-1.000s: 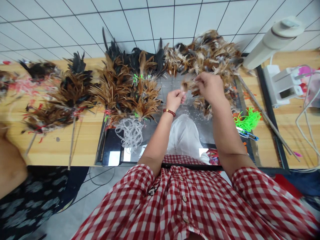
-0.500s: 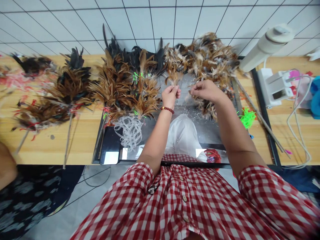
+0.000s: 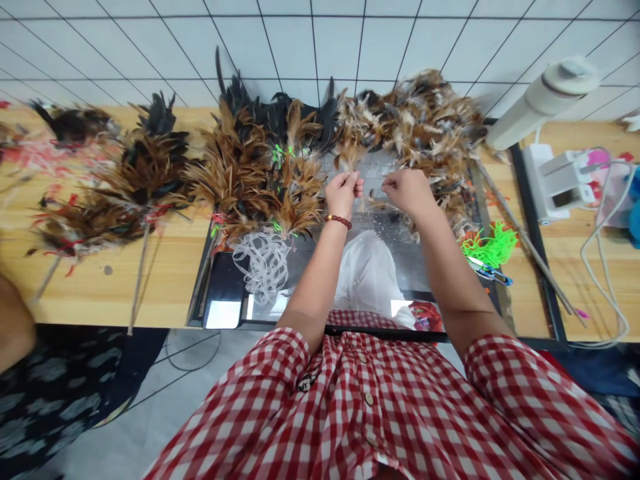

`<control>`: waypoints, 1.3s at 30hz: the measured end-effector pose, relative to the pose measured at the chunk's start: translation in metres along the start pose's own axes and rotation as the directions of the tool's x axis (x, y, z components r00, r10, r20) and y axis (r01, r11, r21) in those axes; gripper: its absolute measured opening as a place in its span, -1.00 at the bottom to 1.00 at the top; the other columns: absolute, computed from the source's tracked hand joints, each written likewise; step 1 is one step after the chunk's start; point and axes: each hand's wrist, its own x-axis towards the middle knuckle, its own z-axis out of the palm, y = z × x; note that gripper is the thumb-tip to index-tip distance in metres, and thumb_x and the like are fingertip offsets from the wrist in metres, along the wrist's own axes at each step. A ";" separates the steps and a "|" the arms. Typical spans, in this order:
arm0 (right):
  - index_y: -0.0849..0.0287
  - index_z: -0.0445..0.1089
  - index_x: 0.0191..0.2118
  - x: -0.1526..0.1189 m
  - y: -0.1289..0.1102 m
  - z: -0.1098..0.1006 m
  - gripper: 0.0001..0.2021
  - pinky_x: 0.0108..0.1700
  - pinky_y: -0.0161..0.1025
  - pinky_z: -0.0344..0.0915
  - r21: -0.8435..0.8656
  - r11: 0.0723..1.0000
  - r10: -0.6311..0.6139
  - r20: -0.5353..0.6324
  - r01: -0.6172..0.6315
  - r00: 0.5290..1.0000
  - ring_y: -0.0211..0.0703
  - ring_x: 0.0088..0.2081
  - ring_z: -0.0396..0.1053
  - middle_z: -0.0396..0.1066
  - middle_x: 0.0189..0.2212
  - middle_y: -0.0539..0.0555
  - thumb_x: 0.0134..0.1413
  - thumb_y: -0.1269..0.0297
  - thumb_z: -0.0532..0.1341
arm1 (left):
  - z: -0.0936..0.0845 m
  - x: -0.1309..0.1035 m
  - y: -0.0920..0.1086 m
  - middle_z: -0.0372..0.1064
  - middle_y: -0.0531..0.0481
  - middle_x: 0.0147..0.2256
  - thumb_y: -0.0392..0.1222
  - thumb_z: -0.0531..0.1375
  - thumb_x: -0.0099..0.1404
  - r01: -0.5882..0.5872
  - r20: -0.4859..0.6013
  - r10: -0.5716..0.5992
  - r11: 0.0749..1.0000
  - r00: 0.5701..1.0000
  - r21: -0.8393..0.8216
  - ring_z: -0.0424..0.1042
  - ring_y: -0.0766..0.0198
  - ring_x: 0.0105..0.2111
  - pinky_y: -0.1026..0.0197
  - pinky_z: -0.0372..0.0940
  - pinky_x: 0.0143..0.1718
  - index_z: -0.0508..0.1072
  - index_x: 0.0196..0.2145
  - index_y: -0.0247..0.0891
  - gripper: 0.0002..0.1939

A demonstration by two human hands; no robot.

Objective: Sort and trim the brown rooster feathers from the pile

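My left hand [image 3: 343, 192], with a dark red bead bracelet [image 3: 339, 221] at the wrist, pinches the lower end of a small bunch of brown feathers [image 3: 349, 157]. The feathers fan out away from me. To its right, my right hand [image 3: 409, 190] is closed, thumb and fingertips pressed together; whether anything is between them cannot be made out. A gap separates the two hands. A heap of loose brown and white feathers [image 3: 425, 117] lies beyond and beside my right hand. Brown and black feather bundles [image 3: 230, 157] with green ties lie left of my left hand.
White ribbon [image 3: 263, 267] and a phone [image 3: 221, 290] lie at front left. On the right are green strings [image 3: 493, 245], blue-handled scissors [image 3: 487, 272], a thin stick [image 3: 525, 233], a white bottle [image 3: 545, 100] and a charger [image 3: 565, 180]. A co-worker's arm [image 3: 15, 327] shows at far left.
My right hand has turned and its fingers have drawn closed, its forearm shifting left and uncovering the scissors and more green strings. My left hand still holds the feathers. The view has shifted slightly.
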 end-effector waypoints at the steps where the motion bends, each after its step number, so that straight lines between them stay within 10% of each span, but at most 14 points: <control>1: 0.24 0.69 -0.16 0.002 -0.004 0.004 -0.75 0.01 -0.03 0.40 -0.010 0.999 0.034 -0.005 -0.034 0.999 0.17 -0.08 0.59 0.66 -0.23 0.27 0.17 0.28 0.27 | 0.000 0.000 0.000 0.39 0.18 -0.60 -0.39 0.22 0.42 -0.001 0.002 0.001 1.000 1.000 0.003 0.31 0.54 -0.63 0.40 0.21 -0.51 0.40 -0.49 -0.28 -0.71; 8: 0.26 0.66 -0.18 0.025 -0.004 0.016 -0.79 -0.04 -0.13 0.40 0.140 0.990 -0.003 0.149 -0.018 0.989 0.02 -0.17 0.56 0.65 -0.24 0.20 0.11 0.31 0.32 | -0.003 -0.002 0.002 0.43 0.15 -0.58 -0.36 0.23 0.42 0.089 0.067 -0.088 0.996 0.994 -0.008 0.37 0.53 -0.59 0.42 0.27 -0.45 0.45 -0.40 -0.30 -0.81; 13: 0.31 0.62 -0.10 0.021 0.003 0.008 -0.70 -0.12 -0.16 0.41 0.359 0.933 0.026 -0.031 -0.013 0.999 -0.06 -0.27 0.53 0.61 -0.31 0.17 0.17 0.35 0.19 | -0.006 -0.004 0.005 0.52 0.09 -0.47 -0.36 0.24 0.42 0.169 0.135 -0.155 0.981 0.979 -0.096 0.47 0.53 -0.49 0.41 0.39 -0.31 0.49 -0.35 -0.32 -0.86; 18: 0.22 0.65 -0.05 0.010 0.001 0.009 -0.63 -0.06 -0.12 0.30 -0.073 0.931 -0.350 0.095 0.357 0.932 0.08 -0.04 0.49 0.58 -0.04 0.28 0.14 0.43 0.14 | -0.008 -0.001 0.005 0.54 0.08 -0.44 -0.27 0.27 0.43 0.173 0.093 -0.164 0.980 0.982 -0.101 0.45 0.54 -0.51 0.45 0.37 -0.36 0.56 -0.29 -0.29 -0.89; 24: 0.31 0.62 -0.10 0.005 0.002 -0.002 -0.65 -0.12 -0.08 0.27 -0.273 0.902 -0.293 0.183 0.335 0.938 0.15 -0.11 0.50 0.58 -0.10 0.40 0.21 0.43 0.09 | -0.005 -0.002 0.006 0.52 0.07 -0.47 -0.38 0.25 0.42 0.195 0.070 -0.185 0.966 0.980 -0.168 0.45 0.54 -0.50 0.42 0.41 -0.28 0.55 -0.37 -0.34 -0.83; 28: 0.24 0.57 -0.20 0.004 0.007 -0.012 -0.79 -0.11 -0.10 0.38 0.180 0.970 -0.168 0.014 0.163 0.986 0.05 -0.20 0.53 0.61 -0.26 0.23 0.15 0.39 0.18 | -0.003 -0.004 0.007 0.51 0.10 -0.49 -0.40 0.25 0.42 0.192 0.081 -0.180 0.967 0.980 -0.169 0.45 0.55 -0.51 0.43 0.40 -0.28 0.52 -0.39 -0.34 -0.81; 32: 0.16 0.46 -0.37 0.003 0.000 -0.006 -0.86 -0.29 -0.20 0.41 0.748 0.660 0.042 0.063 -0.075 0.997 -0.12 -0.38 0.49 0.52 -0.45 0.08 0.04 0.21 0.35 | -0.004 -0.006 0.006 0.51 0.10 -0.52 -0.37 0.25 0.43 0.196 0.133 -0.182 0.975 0.974 -0.102 0.44 0.53 -0.55 0.41 0.37 -0.35 0.50 -0.39 -0.33 -0.81; 35: 0.14 0.46 -0.42 0.003 -0.012 0.003 -0.81 -0.37 -0.31 0.31 0.879 0.466 0.109 0.052 -0.097 0.993 -0.27 -0.45 0.37 0.47 -0.48 -0.01 -0.08 0.17 0.40 | -0.004 -0.007 0.006 0.54 0.05 -0.48 -0.34 0.27 0.41 0.204 0.168 -0.192 0.977 0.967 -0.058 0.50 0.48 -0.50 0.38 0.40 -0.31 0.50 -0.39 -0.33 -0.82; 39: 0.12 0.51 -0.42 0.006 -0.023 0.015 -0.91 -0.32 -0.30 0.35 0.898 0.438 0.172 -0.043 -0.037 0.984 -0.28 -0.44 0.35 0.47 -0.47 -0.04 -0.08 0.24 0.35 | -0.005 -0.007 0.006 0.57 0.01 -0.45 -0.31 0.31 0.39 0.238 0.211 -0.220 0.969 0.952 -0.066 0.55 0.45 -0.46 0.36 0.42 -0.28 0.53 -0.36 -0.33 -0.87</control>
